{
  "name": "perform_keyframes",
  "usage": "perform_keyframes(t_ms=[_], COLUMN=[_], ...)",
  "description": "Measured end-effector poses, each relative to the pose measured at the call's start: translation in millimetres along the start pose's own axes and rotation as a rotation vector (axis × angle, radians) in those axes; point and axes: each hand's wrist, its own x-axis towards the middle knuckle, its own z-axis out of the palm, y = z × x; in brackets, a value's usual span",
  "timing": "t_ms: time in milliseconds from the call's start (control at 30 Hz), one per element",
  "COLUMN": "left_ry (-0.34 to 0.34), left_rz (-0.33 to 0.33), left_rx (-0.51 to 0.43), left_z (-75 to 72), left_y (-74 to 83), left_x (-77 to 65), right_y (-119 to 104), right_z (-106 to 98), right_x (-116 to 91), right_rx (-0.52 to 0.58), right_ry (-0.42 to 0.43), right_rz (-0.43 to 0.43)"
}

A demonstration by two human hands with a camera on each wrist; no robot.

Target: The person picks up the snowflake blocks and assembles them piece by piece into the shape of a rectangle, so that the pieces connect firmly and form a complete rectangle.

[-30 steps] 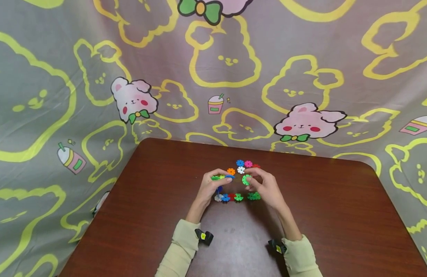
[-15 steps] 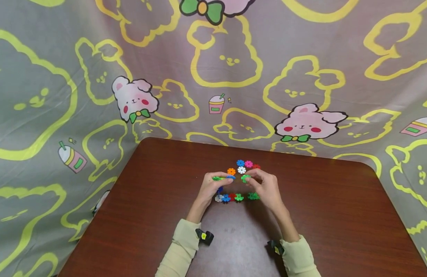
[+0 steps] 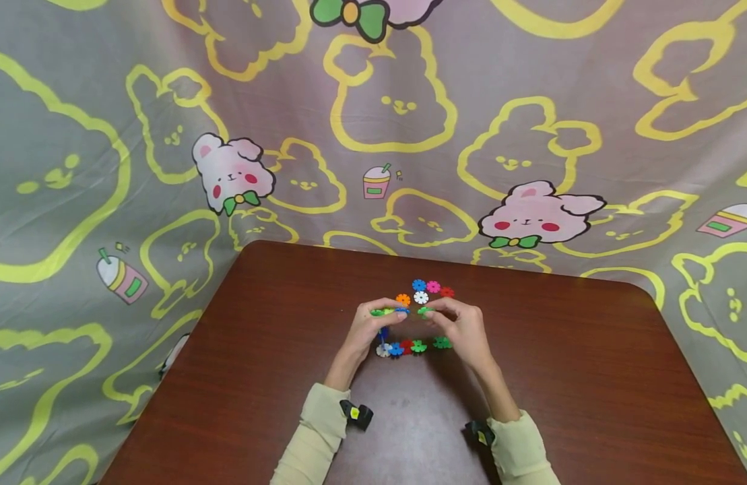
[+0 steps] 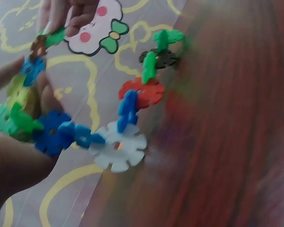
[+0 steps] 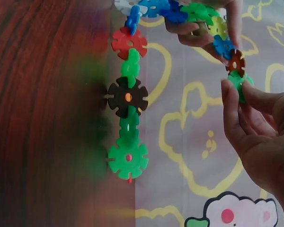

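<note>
A chain of notched plastic snowflake discs bends round in front of me. My left hand (image 3: 367, 329) pinches it near a light-blue disc (image 4: 33, 71), with yellow and green discs against the fingers. Beyond the blue one, a brown disc (image 5: 235, 64) forms that end of the chain. My right hand (image 3: 468, 331) pinches a green disc (image 5: 240, 87) between thumb and fingertips, its edge against the brown disc; whether the slots are engaged I cannot tell. The lower run passes a white disc (image 4: 118, 146), a red disc (image 5: 128, 42) and a black disc (image 5: 128, 97) to a green end disc (image 5: 128, 158).
Loose discs lie on the brown table (image 3: 276, 350) behind my hands: an orange disc (image 3: 403, 300), a white loose disc (image 3: 421, 297), a blue loose disc (image 3: 419, 285), a pink disc (image 3: 433, 287) and a red loose disc (image 3: 447, 292). A patterned curtain (image 3: 409, 87) hangs behind.
The green disc in my right hand has turned from face-on to nearly edge-on and shifted slightly left, towards the left hand. My left hand has stayed almost in place.
</note>
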Motion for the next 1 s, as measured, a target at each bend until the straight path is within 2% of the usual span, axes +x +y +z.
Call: perform_keyframes(t_ms=[167,233,333,433,567,667,833,1000], left_ry=[-0.147,-0.199,-0.298,-0.397,-0.482,-0.500,-0.468,-0.482], left_rz=[-0.042,-0.049,-0.039,-0.033,-0.030,-0.030,-0.046,-0.079], left_rx=[-0.051,-0.081,-0.131,-0.178,-0.207,-0.210,-0.227,-0.232], left_z=[-11.8,-15.1,-21.1,-28.2,-35.6,-38.1,-37.4,-34.8], left_y=[1.3,1.9,1.9,1.3,1.3,1.3,-1.2,-4.4], left_x=[4.2,5.9,8.3,11.1,13.7,14.9,16.5,17.6], right_y=[-18,-11,-2,-10,-22,-19,3,9], right_z=[-5,-4,-2,-4,-6,-4,0,0], right_x=[0,0,0,0,-1,-2,-2,-3], right_rx=[0.052,0.063,0.053,0.055,0.075,0.041,-0.072,-0.039], right_ry=[-0.046,-0.057,-0.064,-0.074,-0.088,-0.069,0.003,-0.001], right_rz=[0.117,0.139,0.129,0.107,0.090,0.064,0.014,0.010])
